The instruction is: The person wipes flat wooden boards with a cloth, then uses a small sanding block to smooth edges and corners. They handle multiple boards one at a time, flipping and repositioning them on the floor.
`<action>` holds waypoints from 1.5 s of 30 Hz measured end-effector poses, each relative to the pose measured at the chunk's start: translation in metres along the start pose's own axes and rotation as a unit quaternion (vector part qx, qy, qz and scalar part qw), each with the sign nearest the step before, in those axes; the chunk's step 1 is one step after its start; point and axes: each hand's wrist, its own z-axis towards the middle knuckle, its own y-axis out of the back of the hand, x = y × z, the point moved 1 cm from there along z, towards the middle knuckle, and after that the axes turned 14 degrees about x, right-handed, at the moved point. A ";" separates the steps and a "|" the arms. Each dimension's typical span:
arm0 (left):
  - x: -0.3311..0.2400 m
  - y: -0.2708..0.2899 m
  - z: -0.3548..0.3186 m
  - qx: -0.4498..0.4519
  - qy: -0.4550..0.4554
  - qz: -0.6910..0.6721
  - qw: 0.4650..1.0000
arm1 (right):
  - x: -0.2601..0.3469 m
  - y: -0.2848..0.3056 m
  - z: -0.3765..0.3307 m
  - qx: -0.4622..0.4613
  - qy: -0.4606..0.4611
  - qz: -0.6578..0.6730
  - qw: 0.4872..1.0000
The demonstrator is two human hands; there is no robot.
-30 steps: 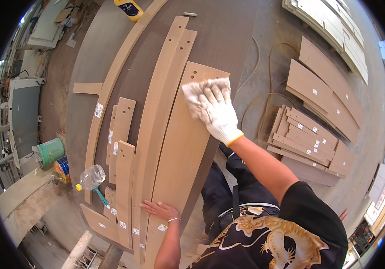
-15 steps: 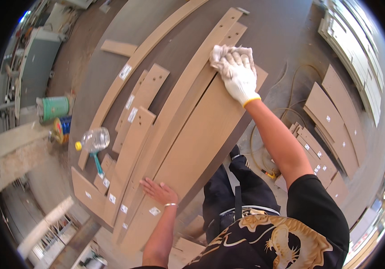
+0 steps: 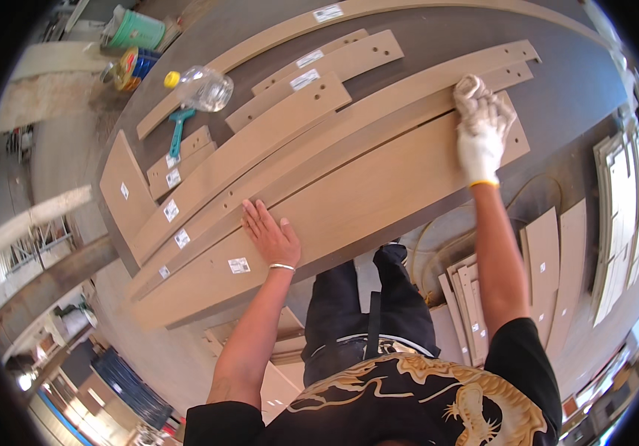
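The right hand (image 3: pixel 483 134), in a white knit glove, has its fingers closed over a bunched, off-white cloth (image 3: pixel 470 88), near the right end of a wide tan panel (image 3: pixel 379 193) lying along the near edge of the dark table (image 3: pixel 565 82). The bare left hand (image 3: pixel 271 236) lies flat, thumb apart from the fingers, on the panel's left half, fingertips reaching a long curved board (image 3: pixel 386 108) just beside it. Toward the table's left edge, a clear bottle (image 3: pixel 209 91) lies near a teal-handled tool (image 3: pixel 177 137).
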 end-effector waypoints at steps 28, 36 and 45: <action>0.437 0.040 -0.255 -0.023 0.275 0.013 0.961 | 0.246 -0.026 -0.155 0.113 0.073 -0.020 0.991; 0.422 0.036 -0.252 -0.077 0.249 -0.069 0.963 | 0.643 -0.077 -0.220 0.174 0.444 0.150 0.866; 0.541 0.073 -0.304 -0.024 0.275 -0.049 0.960 | 0.620 -0.063 -0.260 0.247 0.626 -0.009 0.740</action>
